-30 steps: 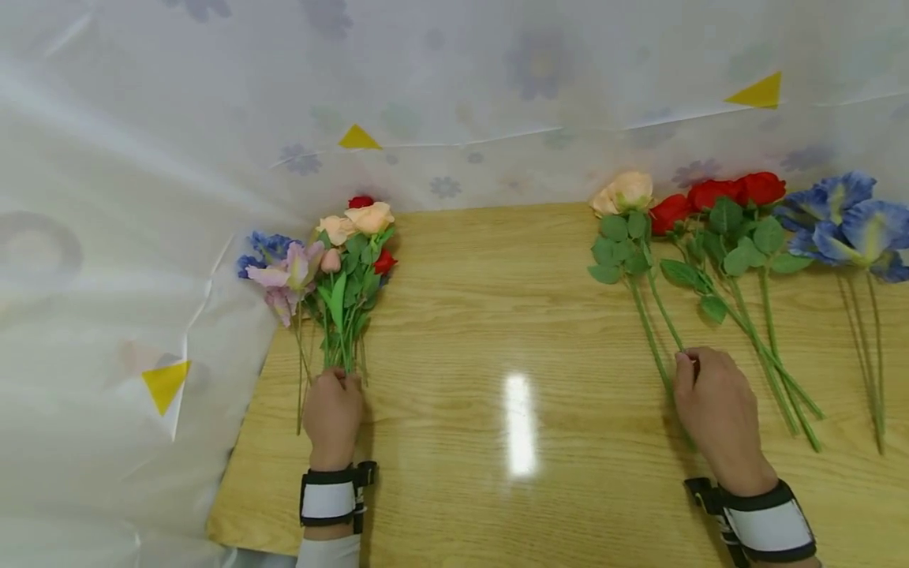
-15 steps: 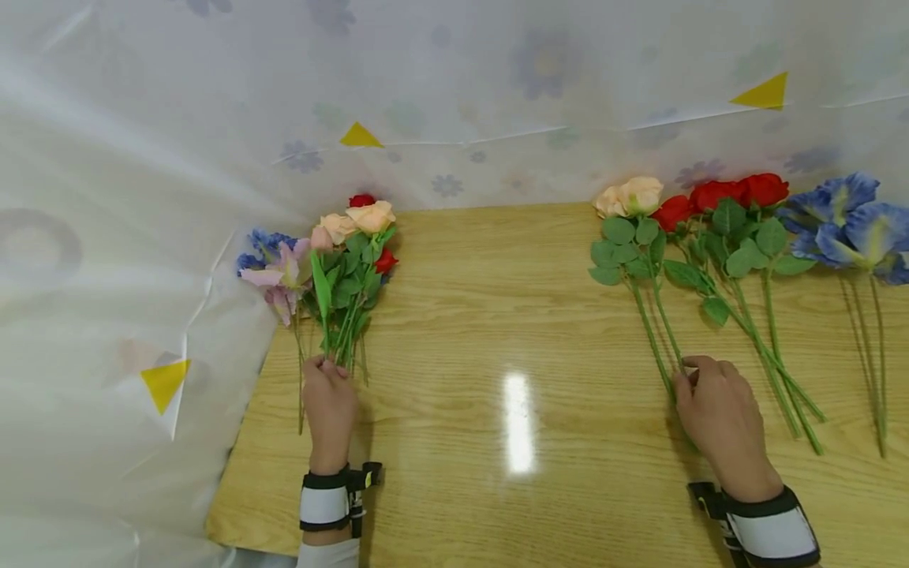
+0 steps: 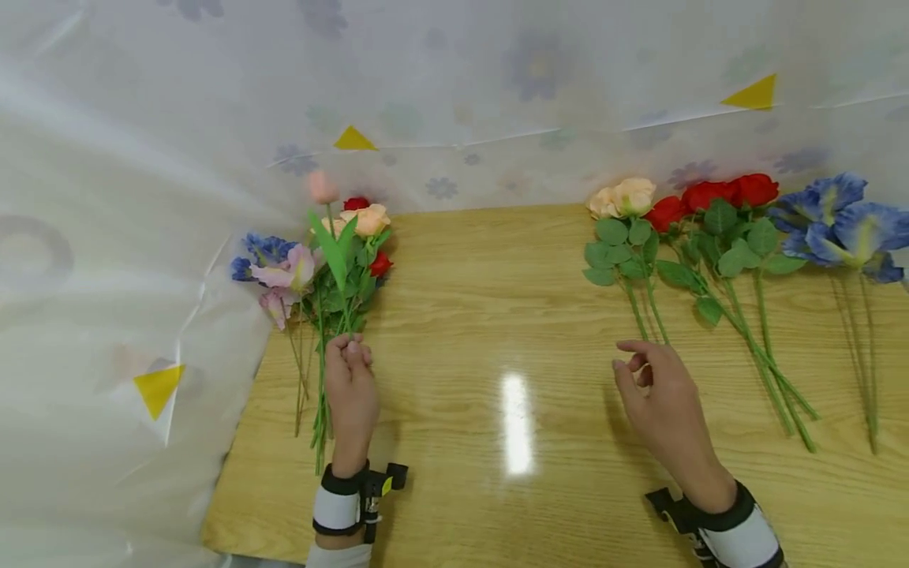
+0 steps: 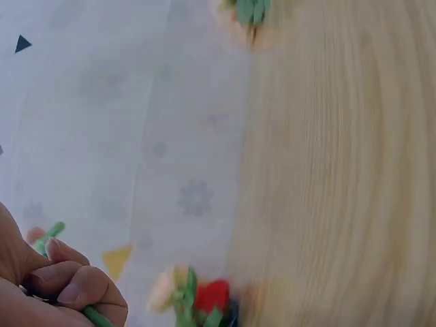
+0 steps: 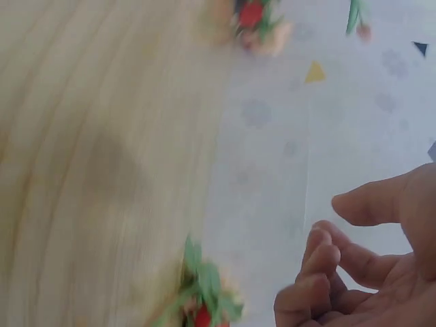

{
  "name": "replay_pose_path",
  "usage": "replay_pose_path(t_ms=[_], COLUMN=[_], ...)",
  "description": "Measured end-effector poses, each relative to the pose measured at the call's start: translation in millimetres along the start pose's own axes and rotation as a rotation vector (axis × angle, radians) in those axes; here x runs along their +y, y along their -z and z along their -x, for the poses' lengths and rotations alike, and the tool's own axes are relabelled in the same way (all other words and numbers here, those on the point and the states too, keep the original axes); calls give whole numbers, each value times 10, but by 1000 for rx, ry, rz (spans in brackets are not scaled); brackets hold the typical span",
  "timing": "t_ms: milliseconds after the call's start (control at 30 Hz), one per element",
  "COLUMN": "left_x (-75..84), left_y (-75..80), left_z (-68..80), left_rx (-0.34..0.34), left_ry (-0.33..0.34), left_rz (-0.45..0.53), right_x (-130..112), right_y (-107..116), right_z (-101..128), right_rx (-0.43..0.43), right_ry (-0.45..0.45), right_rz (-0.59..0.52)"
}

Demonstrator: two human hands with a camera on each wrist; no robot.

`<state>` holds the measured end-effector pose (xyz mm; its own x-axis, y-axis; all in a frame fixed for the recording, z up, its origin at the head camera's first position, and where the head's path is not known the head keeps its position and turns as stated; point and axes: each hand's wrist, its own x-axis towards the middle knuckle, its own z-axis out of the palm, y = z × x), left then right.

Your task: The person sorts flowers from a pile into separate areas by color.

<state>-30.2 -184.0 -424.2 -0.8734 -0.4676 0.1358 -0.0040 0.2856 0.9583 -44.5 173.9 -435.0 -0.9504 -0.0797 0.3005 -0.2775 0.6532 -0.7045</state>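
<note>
A pink tulip (image 3: pixel 323 188) stands lifted over the left bunch, its stem gripped by my left hand (image 3: pixel 352 394). In the left wrist view, the fingers (image 4: pixel 88 286) curl round the green stem. Below the tulip lie peach roses (image 3: pixel 372 220), red roses (image 3: pixel 380 263), a pink lily-like flower (image 3: pixel 294 270) and blue flowers (image 3: pixel 268 248). My right hand (image 3: pixel 663 402) hovers above the table, thumb and index finger apart, with nothing between them. Just beyond it lie two peach roses (image 3: pixel 632 197), their lower stems partly hidden by the hand.
Three red roses (image 3: pixel 754 190) with crossed stems lie farther right, beside large blue flowers (image 3: pixel 862 229). A pale floral sheet (image 3: pixel 497 71) with yellow triangles borders the wooden table (image 3: pixel 461 315) at the back and left.
My left hand has raised the tulip up out of the left bunch. My right hand has let go of a peach rose stem and moved left, off the table.
</note>
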Motion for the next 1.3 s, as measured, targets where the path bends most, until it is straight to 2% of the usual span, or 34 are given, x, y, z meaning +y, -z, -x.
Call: replay_pose_path(t_ms=[67, 167, 333, 433, 500, 567, 633, 733, 833, 933, 1033, 1100, 1300], left_x=[39, 97, 261, 442, 562, 675, 715, 671, 553, 473, 390, 325, 121], left_y=[-126, -340, -643, -767, -825, -865, -900, -930, -937, -900, -816, -720, -240], left_z=[54, 130, 257, 348, 399, 436, 452, 454, 435, 403, 351, 293, 83], left_rx=[-89, -230, -455, -583, -652, -689, -686, -652, -627, -605, -547, -484, -262], left_ry=[-4, -28, -81, -80, -90, -96, -106, -149, -231, -298, -283, -261, -170], left_rz=[131, 226, 265, 316, 349, 347, 303, 177, 70, -26, -126, -192, -423], right_x=[-99, -231, -409, -491, -538, -578, -607, -632, -636, -610, -556, -507, -323], right_y=[-70, -175, -305, -367, -402, -433, -459, -482, -480, -462, -427, -394, -254], right_z=[-3, 2, -21, -41, -48, -49, -44, -35, -29, -35, -60, -87, -156], right_rx=[-62, -174, -372, -467, -513, -539, -541, -504, -458, -440, -427, -413, -379], right_ry=[18, 29, -45, -98, -117, -116, -87, -26, 3, -28, -68, -88, -142], right_rz=[-96, -212, -393, -501, -573, -646, -689, -700, -644, -580, -543, -502, -295])
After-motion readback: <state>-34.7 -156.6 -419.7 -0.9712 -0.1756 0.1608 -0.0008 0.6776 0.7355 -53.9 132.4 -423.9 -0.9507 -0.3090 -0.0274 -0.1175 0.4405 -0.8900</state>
